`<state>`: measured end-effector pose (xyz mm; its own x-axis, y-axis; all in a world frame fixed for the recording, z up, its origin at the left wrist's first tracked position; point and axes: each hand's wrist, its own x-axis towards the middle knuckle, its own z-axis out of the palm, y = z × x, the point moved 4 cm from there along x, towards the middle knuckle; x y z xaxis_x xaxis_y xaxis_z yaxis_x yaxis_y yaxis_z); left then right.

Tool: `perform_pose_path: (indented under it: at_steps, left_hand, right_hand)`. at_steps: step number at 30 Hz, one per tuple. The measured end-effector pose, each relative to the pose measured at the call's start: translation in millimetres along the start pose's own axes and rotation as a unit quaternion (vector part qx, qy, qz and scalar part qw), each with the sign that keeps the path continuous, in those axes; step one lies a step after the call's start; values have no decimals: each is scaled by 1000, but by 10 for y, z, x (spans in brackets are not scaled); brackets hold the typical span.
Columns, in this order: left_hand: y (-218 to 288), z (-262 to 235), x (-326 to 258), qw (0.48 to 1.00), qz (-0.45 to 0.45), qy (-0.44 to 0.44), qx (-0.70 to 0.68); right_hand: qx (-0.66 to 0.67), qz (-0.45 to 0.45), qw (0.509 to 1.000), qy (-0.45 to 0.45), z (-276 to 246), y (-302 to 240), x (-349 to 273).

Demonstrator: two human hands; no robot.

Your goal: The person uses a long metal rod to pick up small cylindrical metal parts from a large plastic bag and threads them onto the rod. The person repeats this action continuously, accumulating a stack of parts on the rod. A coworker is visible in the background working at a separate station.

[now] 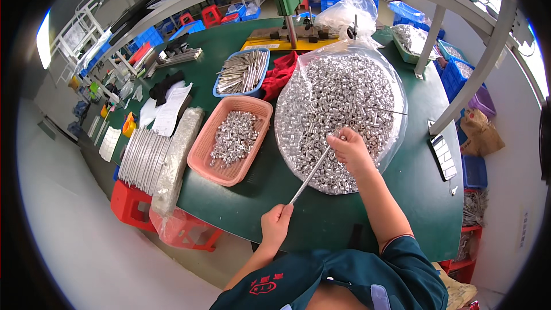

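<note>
My left hand (276, 225) is closed round the near end of a thin silver metal rod (311, 175), which slants up and away to the right. At the rod's far end is my right hand (351, 150), its fingers pinched together; whatever lies between them is too small to make out. Beneath my right hand spreads a large round heap of small silver metal sleeves (344, 97) on clear plastic sheeting (288, 155). To the left, a pink plastic basket (197, 158) holds more small metal pieces (234, 136).
Beyond the pink basket, a blue tray (268, 57) of metal rods (241, 72) stands beside a red cloth (279, 74). Long metal tubes (143, 158) lie at the left edge. A green press (288, 0) rises at the back; a shelf post (476, 69) and phone (443, 157) are right.
</note>
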<state>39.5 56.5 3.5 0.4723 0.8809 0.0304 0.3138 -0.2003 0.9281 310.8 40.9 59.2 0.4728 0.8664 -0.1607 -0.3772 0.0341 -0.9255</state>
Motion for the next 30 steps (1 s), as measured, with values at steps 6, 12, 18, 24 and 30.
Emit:
perform_pose_path:
  at_steps: [6,12,18,24,30]
  left_hand:
    - [-5,-26,21,999,-40,6,-30]
    - [32,-22,25,999,-28,4,-35]
    - [14,-20,9,1000,-6,-2,-16]
    - [-55,2,1,1000,6,-10,-16]
    - [8,-22,7,1000,-7,-26,-8]
  right_hand:
    - [-9,124,988,-92,122,4,-80]
    - [155,105,980,-62,-133,-135,1]
    - [248,84,959,-107,-289,-85,104]
    - [246,114,951,-151,-342,-17,133]
    - [94,55,990,-90,-285,-174,45]
